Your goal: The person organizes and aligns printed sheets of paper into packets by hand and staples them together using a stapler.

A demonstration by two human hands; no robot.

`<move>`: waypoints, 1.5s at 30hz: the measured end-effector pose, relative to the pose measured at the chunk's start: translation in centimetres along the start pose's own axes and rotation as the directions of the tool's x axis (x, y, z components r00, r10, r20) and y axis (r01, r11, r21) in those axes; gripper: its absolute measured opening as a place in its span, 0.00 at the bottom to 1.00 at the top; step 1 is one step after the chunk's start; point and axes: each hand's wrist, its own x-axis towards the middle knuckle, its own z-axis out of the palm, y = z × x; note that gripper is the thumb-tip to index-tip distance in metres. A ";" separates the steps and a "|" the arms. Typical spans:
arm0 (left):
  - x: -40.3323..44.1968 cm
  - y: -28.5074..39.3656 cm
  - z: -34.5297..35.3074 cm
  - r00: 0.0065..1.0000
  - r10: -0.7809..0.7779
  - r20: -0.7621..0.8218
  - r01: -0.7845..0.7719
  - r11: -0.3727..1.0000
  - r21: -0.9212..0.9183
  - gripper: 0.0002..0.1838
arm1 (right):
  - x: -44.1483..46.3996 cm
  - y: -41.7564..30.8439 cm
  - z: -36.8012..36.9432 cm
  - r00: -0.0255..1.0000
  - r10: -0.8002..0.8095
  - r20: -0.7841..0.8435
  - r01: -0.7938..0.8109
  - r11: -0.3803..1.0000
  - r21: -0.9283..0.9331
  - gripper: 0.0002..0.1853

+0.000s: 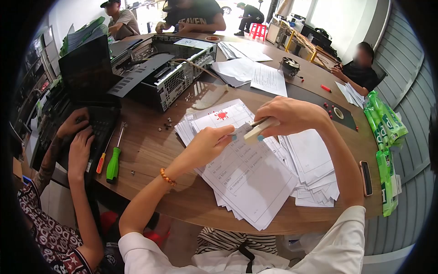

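Above a stack of printed sheets [255, 182], my left hand [207, 148] pinches the upper corner of a sheet between thumb and fingers. My right hand [285, 116] is wrapped round a pale stapler [261, 131], whose jaws are at the same corner of the sheet. An orange bead bracelet [168, 177] circles my left wrist. Another pile of papers [310, 160] lies fanned out to the right, and more sheets with a red splash print [221, 115] lie behind my left hand.
An opened computer case [173, 73] and a laptop [86, 68] stand at the left, with a co-worker's hands on the keyboard. Two screwdrivers [113, 164] lie nearby. At the right are a phone [365, 178], green packages [385, 137] and a tape roll [338, 113]. Other people sit across the table.
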 end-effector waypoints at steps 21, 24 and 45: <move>0.0 0.2 -0.2 0.999 -0.014 0.051 0.015 1.000 -0.023 0.07 | 0.3 0.5 0.6 0.999 -0.038 -0.028 0.038 0.999 -0.001 0.14; 0.1 1.1 0.0 1.000 0.025 0.003 -0.025 0.993 -0.113 0.07 | 0.3 0.8 0.7 0.995 -0.082 -0.050 0.081 0.997 -0.013 0.14; 0.2 0.0 -0.1 0.996 -0.041 0.081 0.057 0.979 -0.196 0.12 | -1.5 0.3 -0.2 0.980 -0.096 -0.174 0.094 0.995 -0.024 0.13</move>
